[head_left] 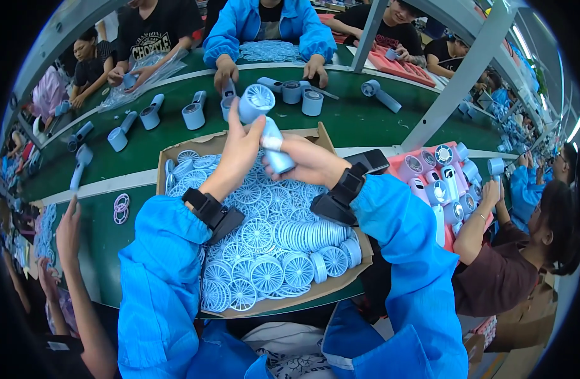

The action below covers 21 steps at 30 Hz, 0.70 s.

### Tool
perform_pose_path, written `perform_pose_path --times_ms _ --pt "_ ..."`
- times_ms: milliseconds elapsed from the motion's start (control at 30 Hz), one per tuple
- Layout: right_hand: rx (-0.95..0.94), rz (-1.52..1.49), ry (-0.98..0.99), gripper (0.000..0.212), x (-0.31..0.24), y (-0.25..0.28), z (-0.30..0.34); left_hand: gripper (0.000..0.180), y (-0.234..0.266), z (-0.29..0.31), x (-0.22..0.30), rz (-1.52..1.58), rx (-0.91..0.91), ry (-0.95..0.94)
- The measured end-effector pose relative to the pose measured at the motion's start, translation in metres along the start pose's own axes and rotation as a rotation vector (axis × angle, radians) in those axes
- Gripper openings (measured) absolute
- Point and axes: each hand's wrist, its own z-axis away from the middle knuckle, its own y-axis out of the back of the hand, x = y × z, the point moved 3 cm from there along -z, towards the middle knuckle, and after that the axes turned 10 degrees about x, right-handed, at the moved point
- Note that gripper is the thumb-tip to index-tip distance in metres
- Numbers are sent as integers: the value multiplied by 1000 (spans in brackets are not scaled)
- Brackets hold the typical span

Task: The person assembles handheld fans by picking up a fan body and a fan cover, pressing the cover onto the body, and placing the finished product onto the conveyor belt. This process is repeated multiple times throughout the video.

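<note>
My hands hold a light-blue handheld fan above a cardboard box. My left hand is closed around the fan's round head, where a spoked grille faces up. Around its handle, the fingers of my right hand are wrapped, with a white covering on one finger. Below both hands, the box is filled with loose light-blue round fan grilles. Some of them are stacked in a row on the right side of the box.
Several fans, one of them a blue fan, lie along the green conveyor belt. A co-worker's hand is across it. Pink rings lie left of the box. A pink tray of fans stands right, near a metal post.
</note>
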Motion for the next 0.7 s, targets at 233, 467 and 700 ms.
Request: perform_pose_path --times_ms 233,467,700 --pt "199 -575 399 29 -24 90 -18 47 3 -12 -26 -238 -165 53" --pt "314 604 589 40 -30 40 -9 33 1 -13 -35 -432 -337 -149" --pt "143 1249 495 50 3 43 -14 26 0 -3 -33 -690 -567 -272"
